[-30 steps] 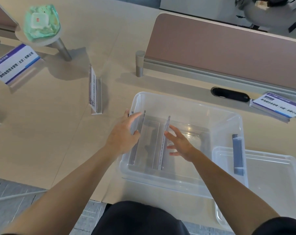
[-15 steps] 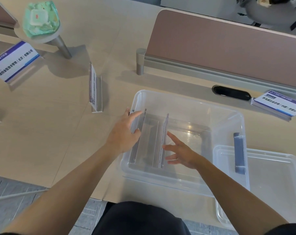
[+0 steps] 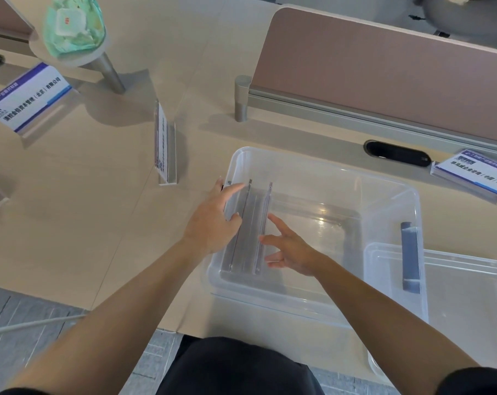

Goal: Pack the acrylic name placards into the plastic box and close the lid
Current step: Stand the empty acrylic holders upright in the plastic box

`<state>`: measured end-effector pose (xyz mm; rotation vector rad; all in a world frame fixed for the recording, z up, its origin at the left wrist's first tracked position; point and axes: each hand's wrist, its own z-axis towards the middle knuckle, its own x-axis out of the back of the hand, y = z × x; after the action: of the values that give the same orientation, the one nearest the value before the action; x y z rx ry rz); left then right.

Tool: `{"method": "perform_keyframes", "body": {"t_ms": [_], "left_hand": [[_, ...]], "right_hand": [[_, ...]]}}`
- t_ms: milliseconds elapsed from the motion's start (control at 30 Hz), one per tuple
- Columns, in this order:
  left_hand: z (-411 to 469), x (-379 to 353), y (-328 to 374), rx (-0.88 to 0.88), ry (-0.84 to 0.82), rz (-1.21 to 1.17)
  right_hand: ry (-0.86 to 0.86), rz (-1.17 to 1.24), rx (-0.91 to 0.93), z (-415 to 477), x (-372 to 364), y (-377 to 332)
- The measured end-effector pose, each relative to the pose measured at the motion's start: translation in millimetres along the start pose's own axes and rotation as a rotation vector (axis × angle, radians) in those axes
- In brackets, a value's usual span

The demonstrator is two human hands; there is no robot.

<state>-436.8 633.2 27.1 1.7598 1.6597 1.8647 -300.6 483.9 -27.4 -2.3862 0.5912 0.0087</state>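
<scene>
The clear plastic box (image 3: 327, 169) stands open on the desk in front of me. Two acrylic placards stand on edge at its left end: the left placard (image 3: 241, 229) and the second placard (image 3: 263, 223), close together. My left hand (image 3: 210, 223) reaches over the box's left rim, index finger and thumb holding the left placard against the wall. My right hand (image 3: 291, 248) is inside the box, fingers spread, fingertips beside the second placard. The clear lid (image 3: 469, 297) lies to the right, partly under the box's right end.
More placards are on the desk: one upright and seen edge-on (image 3: 165, 146), one at the far left (image 3: 28, 98), one at the right (image 3: 475, 175). A brown divider panel (image 3: 384, 69) runs behind the box. A grey latch (image 3: 409, 255) sits on the box's right end.
The second placard has slid left, closer to the left placard. My right hand moved left and down with it. My left hand has kept its place.
</scene>
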Motion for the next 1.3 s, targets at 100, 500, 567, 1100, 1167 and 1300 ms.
{"method": "perform_keyframes", "body": {"t_ms": [100, 500, 567, 1100, 1167, 1300], "left_hand": [[0, 0, 0, -0.007, 0.001, 0.001], [0, 0, 0, -0.014, 0.005, -0.008], [0, 0, 0, -0.013, 0.007, -0.012], [-2, 3, 0, -0.05, 0.007, 0.085], [2, -1, -1, -0.052, 0.06, 0.194], [-8, -1, 3, -0.286, 0.35, 0.084]], "right_hand": [[0.005, 0.024, 0.006, 1, -4, -1], [0.001, -0.004, 0.008, -1, -5, -1], [0.004, -0.007, 0.011, 0, -5, 0], [0.067, -0.156, 0.031, -12, -6, -4], [0.113, -0.345, 0.001, -13, -3, -13], [0.326, -0.57, 0.121, -53, 9, -36]]}}
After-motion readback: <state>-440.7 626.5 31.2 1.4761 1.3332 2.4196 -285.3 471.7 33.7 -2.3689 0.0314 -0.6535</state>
